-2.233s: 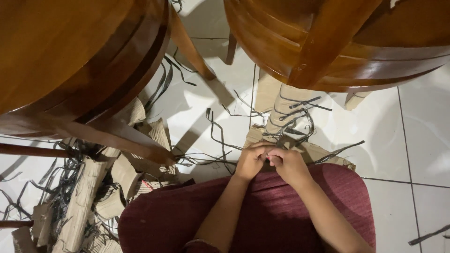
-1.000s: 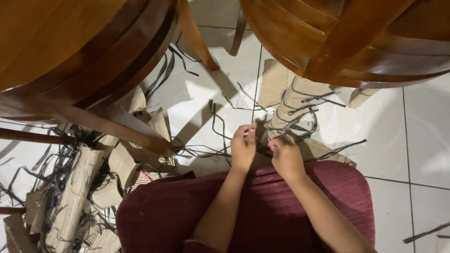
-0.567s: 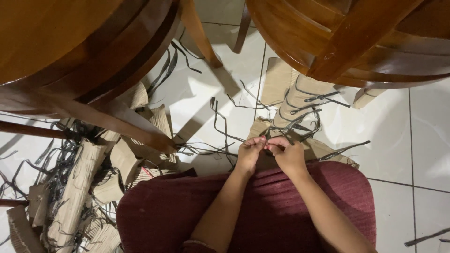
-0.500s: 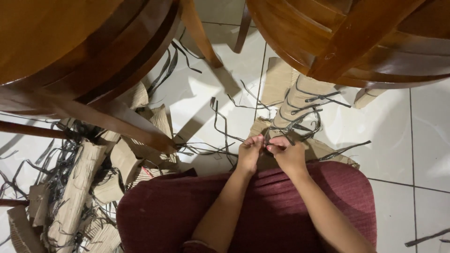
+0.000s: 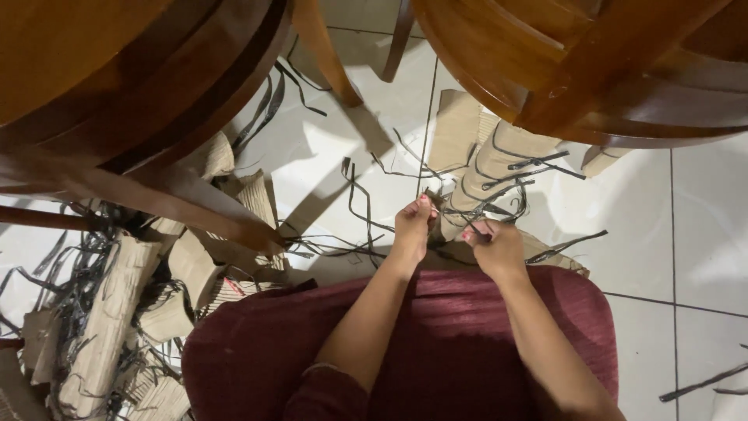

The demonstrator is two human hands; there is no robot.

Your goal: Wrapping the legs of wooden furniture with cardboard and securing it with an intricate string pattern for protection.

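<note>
**A:** Where do the hands sit, and what are they on?

**B:** Both are out past the knees, over the maroon skirt point(image 5: 436, 343). The left hand point(image 5: 413, 228) has its fingers pressed together in a pinch on the end of a thin black strip point(image 5: 452, 218), and the right hand point(image 5: 497, 248) pinches the same strip a little nearer. The strip runs between them, just above the brown paper roll point(image 5: 499, 168) on the floor beyond the fingertips.

**A:** How far along does the work look?

**B:** Partly done, I'd judge. On the left lies a heap of paper pieces point(image 5: 117, 312), flattened and crumpled, with loose black strips point(image 5: 78, 257) tangled through them. More strips trail across the white tiled floor point(image 5: 701, 226). The roll by the hands still has dark bands wound around it, so that one is unfinished. Whether the strip in hand is still attached to the roll I can't quite make out; it's too thin at that spot.

**A:** And the materials?

**B:** The paper is tan, matte and ribbed, like corrugated card rolled into tubes. The strips are narrow, flat, dark and springy, curling where they lie free. Overhead on both sides are polished wooden chairs point(image 5: 608, 70), curved and glossy reddish-brown, with slanted legs reaching the glossy tiles.
</note>
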